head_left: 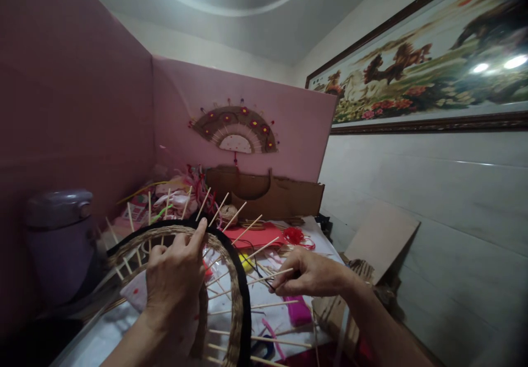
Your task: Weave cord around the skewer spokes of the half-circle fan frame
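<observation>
Our left hand [175,270] lies upon the fan frame [237,301], which is in front of us, above the worktop [105,334]. Its index finger is stretched to the black strip [244,279] of the rim, and the others are bent; the thumb is hidden, so we cannot tell whether this grip grasps or only presses. The grip of our right hand [307,273] is closed, the fingertips pinching a thin black cord [259,272] (a stick end passes just beside them).

On the white-covered worktop we see a red sheet [268,235], a red cord bundle [293,235] and a magenta piece [297,311]. At our left stands a purple container [60,251]. Behind, a decorated fan [233,127] is on the pink panel [301,130], and a framed horse picture [421,75] hangs on the right wall [445,191]. Small dark marks in the picture's upper left corner are too tiny for us to read.
</observation>
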The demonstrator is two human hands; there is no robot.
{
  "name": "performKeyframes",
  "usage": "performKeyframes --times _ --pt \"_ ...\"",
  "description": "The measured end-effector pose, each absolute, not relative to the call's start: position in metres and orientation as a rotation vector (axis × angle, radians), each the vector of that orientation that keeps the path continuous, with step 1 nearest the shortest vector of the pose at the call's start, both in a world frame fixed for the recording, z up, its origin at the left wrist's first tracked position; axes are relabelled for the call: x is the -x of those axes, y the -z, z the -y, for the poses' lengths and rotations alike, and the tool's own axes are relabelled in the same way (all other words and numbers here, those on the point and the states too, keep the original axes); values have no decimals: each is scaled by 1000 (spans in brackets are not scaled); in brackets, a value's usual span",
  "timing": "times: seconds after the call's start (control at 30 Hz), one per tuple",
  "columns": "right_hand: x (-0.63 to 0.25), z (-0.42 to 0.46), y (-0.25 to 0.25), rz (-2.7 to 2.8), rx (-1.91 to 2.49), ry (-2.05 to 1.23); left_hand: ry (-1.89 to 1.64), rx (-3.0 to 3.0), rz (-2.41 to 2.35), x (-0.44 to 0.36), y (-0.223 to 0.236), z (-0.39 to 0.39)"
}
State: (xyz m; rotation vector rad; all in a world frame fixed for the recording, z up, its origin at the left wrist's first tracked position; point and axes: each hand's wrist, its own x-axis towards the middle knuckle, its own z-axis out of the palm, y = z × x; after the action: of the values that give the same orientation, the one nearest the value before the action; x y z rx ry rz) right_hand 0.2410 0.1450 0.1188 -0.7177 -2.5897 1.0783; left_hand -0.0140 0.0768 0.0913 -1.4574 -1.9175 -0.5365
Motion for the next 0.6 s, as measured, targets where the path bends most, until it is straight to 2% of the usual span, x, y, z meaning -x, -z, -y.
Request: performKeyframes --times 0.17,0.47,0.6 --pt "-246 -145 -127 2476 675 -1163 584 1455 1932 12 -93 -84" --pt "-263 -138 -143 2397 651 -907 568 1487 1878 1 -108 -96" --pt "-260 -133 -143 2389 651 -660 552 1456 1885 1 -115 -103"
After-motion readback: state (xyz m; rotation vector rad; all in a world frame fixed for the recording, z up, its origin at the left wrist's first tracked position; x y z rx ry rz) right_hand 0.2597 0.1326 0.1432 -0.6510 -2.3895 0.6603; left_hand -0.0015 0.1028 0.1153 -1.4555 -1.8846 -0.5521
